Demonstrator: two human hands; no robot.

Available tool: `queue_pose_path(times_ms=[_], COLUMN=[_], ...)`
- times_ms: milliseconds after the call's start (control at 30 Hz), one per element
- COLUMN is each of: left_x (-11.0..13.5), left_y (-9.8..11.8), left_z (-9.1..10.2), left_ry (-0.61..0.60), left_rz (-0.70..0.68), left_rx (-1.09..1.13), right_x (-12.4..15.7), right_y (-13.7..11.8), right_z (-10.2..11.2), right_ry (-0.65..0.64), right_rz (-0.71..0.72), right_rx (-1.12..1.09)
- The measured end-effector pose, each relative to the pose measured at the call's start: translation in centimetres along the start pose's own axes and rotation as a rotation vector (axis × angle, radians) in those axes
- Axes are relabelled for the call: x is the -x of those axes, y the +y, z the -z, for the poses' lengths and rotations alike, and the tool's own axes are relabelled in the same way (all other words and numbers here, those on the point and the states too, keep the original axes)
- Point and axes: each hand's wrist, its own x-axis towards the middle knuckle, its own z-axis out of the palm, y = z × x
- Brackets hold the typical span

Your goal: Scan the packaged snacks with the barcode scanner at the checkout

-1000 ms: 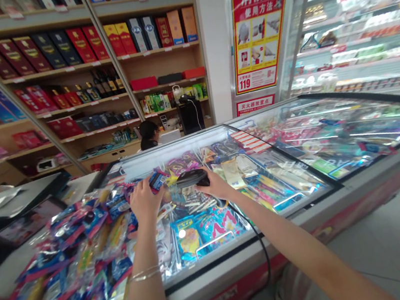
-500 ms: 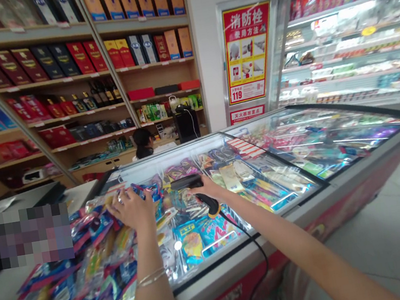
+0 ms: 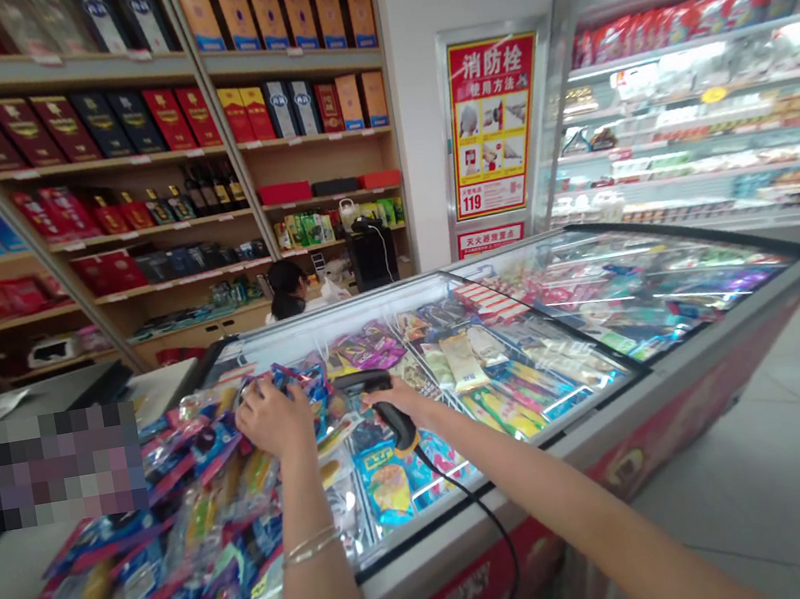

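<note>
My right hand is closed round the handle of a black barcode scanner, above the glass top of the chest freezer. The scanner's head points left, towards my left hand. A cable runs down from its handle past the freezer's front. The fingers of my left hand curl over a blue plastic snack packet at the far end of a heap of packets. Those packets are blue, red and clear, some with corn-like yellow food inside. The fingertips are partly hidden.
Bagged ice creams lie under the freezer glass. Behind, a person sits low near shelves of boxed bottles. A red fire-hydrant sign hangs on the wall, with a lit display fridge at right. A blurred patch covers the left counter.
The scanner in my right hand has moved slightly left, closer to my left hand. My left hand has shifted a little to the right over the packets. The camera view has also shifted slightly.
</note>
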Motion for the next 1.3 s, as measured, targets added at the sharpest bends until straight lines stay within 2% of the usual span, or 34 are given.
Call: queue_pose_path(times_ms=[200,467,900,1133,1233,1300], left_x=[0.0,-0.1,-0.1,-0.1,0.2,0.9], left_y=[0.1,0.0,0.0,-0.1,1.0,3.1], left_z=[0.2,0.2,0.0,0.3,0.0,-0.1], left_ry=[0.009,-0.011,-0.027,-0.008,0.013,0.009], left_rz=[0.001,-0.024,-0.035,-0.050,-0.043,-0.079], left_rx=[0.000,-0.016,-0.044,-0.037,-0.027,0.006], right_x=[-0.5,0.8,0.4,0.6,1.1,2.3], right_y=[0.2,-0.8,-0.3,-0.3,-1.5,-3.3], right_z=[1.0,0.5,0.8,0.3,1.5,3.7], right_ry=[-0.003,-0.006,-0.044,-0.022,0.032,0.085], right_rz=[-0.023,-0.061,-0.026,-0.018,-0.022,0.022], right_rx=[-0.043,-0.045,-0.070,-0.079,-0.077,-0.074])
